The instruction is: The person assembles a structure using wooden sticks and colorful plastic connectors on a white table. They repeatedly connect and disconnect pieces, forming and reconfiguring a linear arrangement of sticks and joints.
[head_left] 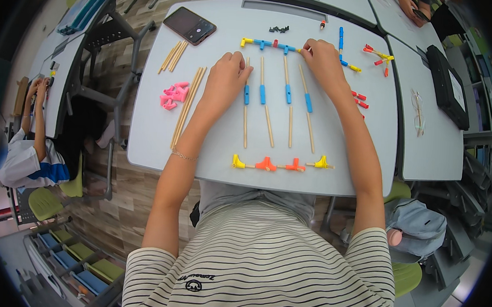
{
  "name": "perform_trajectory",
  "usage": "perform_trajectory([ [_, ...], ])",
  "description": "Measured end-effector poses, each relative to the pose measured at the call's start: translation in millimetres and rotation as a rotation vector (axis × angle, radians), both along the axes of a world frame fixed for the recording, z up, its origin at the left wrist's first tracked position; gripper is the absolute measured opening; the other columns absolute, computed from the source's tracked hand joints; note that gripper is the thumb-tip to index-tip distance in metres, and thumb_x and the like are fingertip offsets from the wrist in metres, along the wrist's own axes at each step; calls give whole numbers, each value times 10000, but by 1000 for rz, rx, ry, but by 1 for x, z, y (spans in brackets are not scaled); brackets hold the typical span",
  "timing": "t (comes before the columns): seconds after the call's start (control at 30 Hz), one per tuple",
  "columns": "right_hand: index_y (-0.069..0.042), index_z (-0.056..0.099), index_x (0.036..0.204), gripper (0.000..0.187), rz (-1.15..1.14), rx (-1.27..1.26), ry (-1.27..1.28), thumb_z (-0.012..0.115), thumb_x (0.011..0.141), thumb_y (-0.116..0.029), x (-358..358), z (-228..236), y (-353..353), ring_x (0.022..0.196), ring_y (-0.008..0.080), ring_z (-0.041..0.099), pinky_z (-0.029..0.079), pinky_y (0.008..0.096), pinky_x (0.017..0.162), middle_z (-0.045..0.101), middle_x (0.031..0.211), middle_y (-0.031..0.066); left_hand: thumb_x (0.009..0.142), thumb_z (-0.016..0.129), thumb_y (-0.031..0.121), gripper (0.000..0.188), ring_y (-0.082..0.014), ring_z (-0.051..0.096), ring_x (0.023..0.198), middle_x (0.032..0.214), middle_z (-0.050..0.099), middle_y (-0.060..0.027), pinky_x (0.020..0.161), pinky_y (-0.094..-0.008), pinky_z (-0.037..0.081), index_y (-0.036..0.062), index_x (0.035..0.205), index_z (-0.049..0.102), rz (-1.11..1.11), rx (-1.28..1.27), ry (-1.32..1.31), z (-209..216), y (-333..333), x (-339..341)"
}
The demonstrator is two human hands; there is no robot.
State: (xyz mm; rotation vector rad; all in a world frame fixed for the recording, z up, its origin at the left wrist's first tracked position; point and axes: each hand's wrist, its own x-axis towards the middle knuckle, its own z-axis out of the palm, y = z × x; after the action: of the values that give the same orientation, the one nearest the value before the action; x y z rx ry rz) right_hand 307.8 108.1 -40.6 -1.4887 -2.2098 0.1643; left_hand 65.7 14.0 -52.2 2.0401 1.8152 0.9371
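My left hand (pixel 225 80) rests on the table with fingers loosely curled and thumb apart, beside the upper end of the leftmost stick with a blue connector (pixel 247 94). My right hand (pixel 325 62) is closed at the right end of a row of blue connectors (pixel 286 48), its fingertips on the yellow end piece (pixel 302 51). A yellow elbow connector (pixel 245 42) ends the row on the left, with a red piece in its middle. Several wooden sticks joined by blue connectors lie below it. Nearest me is a row of yellow and orange connectors (pixel 266 164) joined by short sticks.
On the left lie pink connectors (pixel 174 95), long sticks (pixel 188 108), short sticks (pixel 173 56) and a phone (pixel 189 25). Black pieces (pixel 279 29) lie at the back. Right of my arm are red connectors (pixel 361 100) and blue pieces (pixel 341 42). Other people sit at neighbouring tables.
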Motion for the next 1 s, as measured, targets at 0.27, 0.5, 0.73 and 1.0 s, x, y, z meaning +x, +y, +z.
perform_trajectory([
  [0.27,26,698,974,171,-18,188,79,636,937,-129,-17,-4,-1,822,345,697,558,427,760,693,916,197,910,707,158,203,-304,628,734,837,615,-159,686,-413,512,-11,887,597,-4,7,-59,1,-1,-3],
  [0.5,-5,684,990,173,69,-118,207,704,906,-154,3,4,-51,735,224,678,546,341,700,692,866,120,914,709,147,171,-228,589,816,850,620,-108,712,-356,497,0,924,621,-18,199,-40,2,-1,0],
  [0.73,-17,683,970,148,58,-34,242,724,883,-128,10,-7,-61,682,174,641,518,304,628,662,801,97,915,701,126,124,-235,582,876,888,635,-93,798,-361,490,22,946,641,-148,214,10,7,-7,10],
  [1.0,-14,685,978,174,-28,-40,253,731,896,-160,7,-11,-61,648,163,619,508,298,605,655,757,82,905,703,121,116,-248,607,877,865,647,-85,748,-375,510,24,934,646,-85,233,-1,10,-6,8],
])
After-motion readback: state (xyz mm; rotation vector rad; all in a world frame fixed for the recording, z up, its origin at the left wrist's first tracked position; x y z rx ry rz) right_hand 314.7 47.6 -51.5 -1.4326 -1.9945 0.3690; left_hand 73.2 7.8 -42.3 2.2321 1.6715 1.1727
